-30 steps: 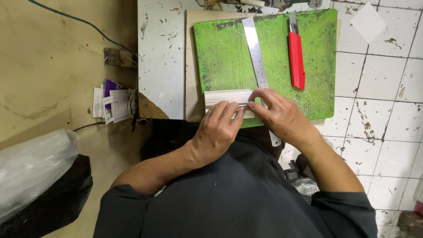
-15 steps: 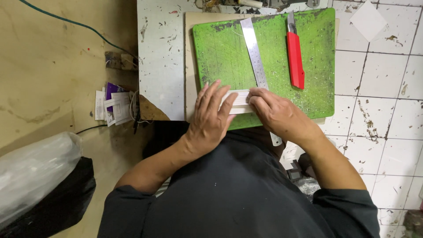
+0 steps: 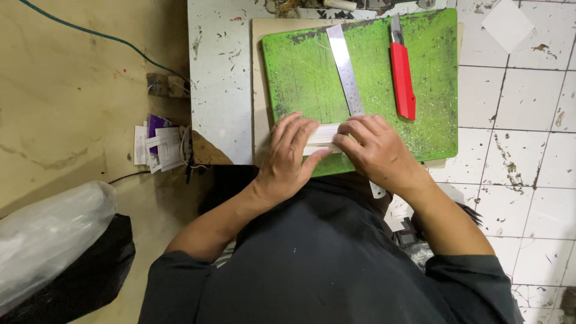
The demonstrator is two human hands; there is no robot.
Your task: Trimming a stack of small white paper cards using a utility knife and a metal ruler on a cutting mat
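Dark charcoal short-sleeved shirt, sleeves ending above the elbows; bare forearms; no gloves

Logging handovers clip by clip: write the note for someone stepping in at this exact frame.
Left hand: flat, palm down, pressing the left end of the small white folded paper piece.
Right hand: fingers curled over the piece's right end, covering the lower part of the long steel ruler.
Everything lies on the scuffed green cutting mat; the ruler runs up the mat's middle, and the red utility knife rests to its right, untouched.
Done: piece pressed flat at the mat's near edge.
Left: no cut visible; knife not picked up.
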